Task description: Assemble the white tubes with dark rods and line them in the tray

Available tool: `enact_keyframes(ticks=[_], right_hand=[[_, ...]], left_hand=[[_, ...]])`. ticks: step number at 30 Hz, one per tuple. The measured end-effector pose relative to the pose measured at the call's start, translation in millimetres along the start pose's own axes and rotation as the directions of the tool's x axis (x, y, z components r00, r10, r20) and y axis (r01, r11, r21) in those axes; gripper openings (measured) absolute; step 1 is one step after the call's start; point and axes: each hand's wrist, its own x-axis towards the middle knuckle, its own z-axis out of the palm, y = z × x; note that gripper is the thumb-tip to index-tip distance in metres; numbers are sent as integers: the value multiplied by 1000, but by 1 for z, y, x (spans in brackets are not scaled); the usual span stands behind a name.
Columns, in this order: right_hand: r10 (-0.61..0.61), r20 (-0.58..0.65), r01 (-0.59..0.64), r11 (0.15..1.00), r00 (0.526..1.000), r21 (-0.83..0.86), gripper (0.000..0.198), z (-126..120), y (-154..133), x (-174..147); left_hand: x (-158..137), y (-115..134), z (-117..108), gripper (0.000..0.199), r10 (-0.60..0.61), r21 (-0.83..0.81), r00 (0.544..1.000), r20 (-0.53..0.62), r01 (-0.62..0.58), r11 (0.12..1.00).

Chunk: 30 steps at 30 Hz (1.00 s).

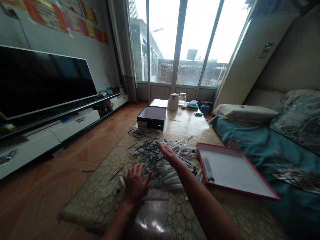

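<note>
A loose heap of slim white pen barrels (pixel 166 175) and thin dark sticks like pen refills (pixel 150 150) lies on the patterned table. My left hand (pixel 136 181) is at the near left edge of the heap, palm down, its thumb apart from the fingers. Over the middle of the heap reaches my right hand (pixel 168 154), fingers stretched out among the dark sticks; nothing shows clearly in it. To the right, a shallow red-rimmed box lid (pixel 237 170) has several white pens (pixel 208 168) with dark ends lined up along its left side.
A dark open box (pixel 151 124) stands beyond the heap. Farther back are a pale kettle (pixel 173 102), a glass jar (pixel 182 99) and a tissue pack (pixel 192 104). A sofa with a teal cover (pixel 240 133) borders the table on the right; a television (pixel 45 81) is left.
</note>
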Motion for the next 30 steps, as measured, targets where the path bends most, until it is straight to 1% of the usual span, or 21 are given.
enact_keyframes(ticks=[4,7,10,13,15,17,19,20,22,24,25,27,30], right_hand=[[29,-35,-30,999,999,-20,44,-21,6,-11],[50,-105,-54,998,993,-36,39,-35,14,-26],[67,-200,-77,996,978,-43,38,-46,25,-53],[61,-323,-88,994,944,-70,35,-54,38,-85],[45,-402,-92,991,914,-99,32,-58,46,-103],[28,-435,-87,990,900,-116,31,-63,53,-116],[19,-449,-83,989,893,-123,31,-68,59,-125],[15,-457,-83,988,889,-131,30,-72,62,-128],[-1,-468,-89,982,884,-170,29,-79,69,-135],[-27,-448,-91,966,894,-240,26,-86,75,-144],[-40,-428,-92,955,903,-283,24,-89,78,-150],[-52,-394,-106,924,918,-368,19,-94,83,-162],[-59,-361,-118,886,931,-448,14,-94,87,-182]], left_hand=[[7,5,3,54,34,27,999,-3,-34,999],[20,13,5,56,78,23,997,14,-78,997],[36,24,9,66,94,18,994,58,-95,995],[53,34,14,71,32,25,990,141,-36,999],[62,38,17,62,23,-26,980,197,-18,999],[68,38,20,46,95,-124,967,236,-67,990],[70,36,20,37,179,-214,958,225,-131,968],[70,34,20,35,199,-244,960,198,-149,958],[64,30,16,33,196,-294,975,104,-158,943],[52,27,7,31,189,-345,982,0,-178,921],[44,26,2,29,194,-365,980,-33,-193,911],[23,23,-10,23,220,-394,974,-46,-220,892],[-14,18,-25,16,272,-414,962,18,-240,878]])
